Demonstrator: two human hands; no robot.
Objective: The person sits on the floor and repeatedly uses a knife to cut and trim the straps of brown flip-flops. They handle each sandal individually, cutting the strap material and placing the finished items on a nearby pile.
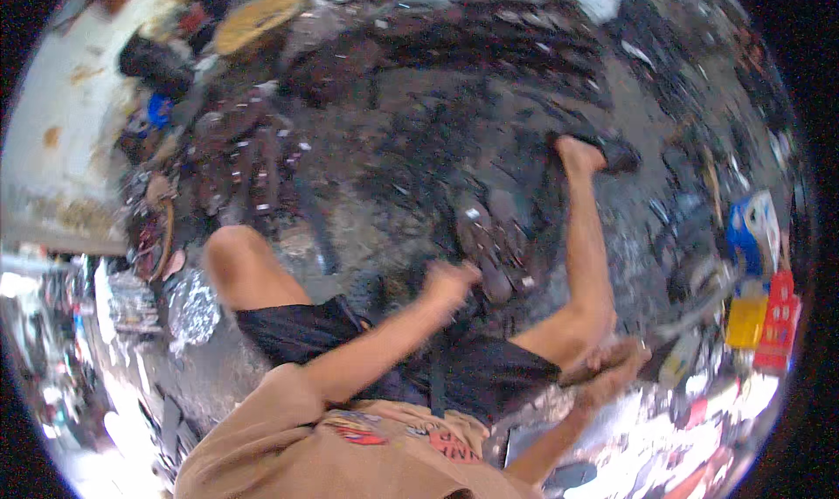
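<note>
My left hand (pixel 452 286) is over my lap, between my knees, smeared by motion. Its fingers look bent, but whether they hold anything does not show. Just beyond it, a pair of brown sandals (pixel 494 247) lies side by side on the dark ground. Out to the right, beside my bent right knee, my right hand (pixel 609 384) is closed on a brown, flat piece shaped like a sandal sole (pixel 627 353). Blur hides the finer detail of that piece.
Many dark brown sandals (pixel 253 162) lie heaped on the left and in a long row (pixel 489 40) at the far side. A yellow round lid-like thing (pixel 258 20) stands at far left. Right of me are a red box (pixel 776 322) and a blue-and-white package (pixel 753 232).
</note>
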